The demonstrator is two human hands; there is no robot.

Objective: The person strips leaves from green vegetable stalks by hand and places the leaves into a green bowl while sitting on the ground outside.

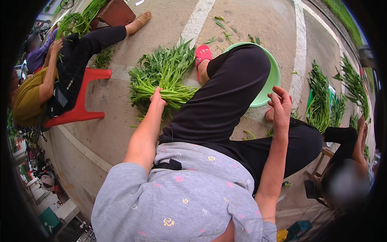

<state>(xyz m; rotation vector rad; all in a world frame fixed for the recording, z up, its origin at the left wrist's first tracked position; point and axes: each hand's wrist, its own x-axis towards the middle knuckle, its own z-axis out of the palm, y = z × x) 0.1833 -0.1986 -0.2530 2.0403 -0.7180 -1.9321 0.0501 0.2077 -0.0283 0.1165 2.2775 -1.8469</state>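
My left hand (157, 97) grips leafy green stems, probably water spinach, at the near side of a heap; its fingers are partly hidden among them. The heap of greens (164, 72) lies on the concrete to the left of my bent knee, leaves pointing away and many stems crossing toward my thigh. My right hand (280, 104) is raised above my other leg, fingers loosely curled and apart, with nothing visible in it. Between my legs stands a light green plastic basin (273, 81), partly covered by my knee; its inside is mostly hidden.
At left, a person on a red plastic stool (81, 99) holds greens near a reddish-brown container (116, 13). More bundles of greens (319, 99) lie at right, near another seated person. Loose leaves (219, 22) are scattered beyond the basin.
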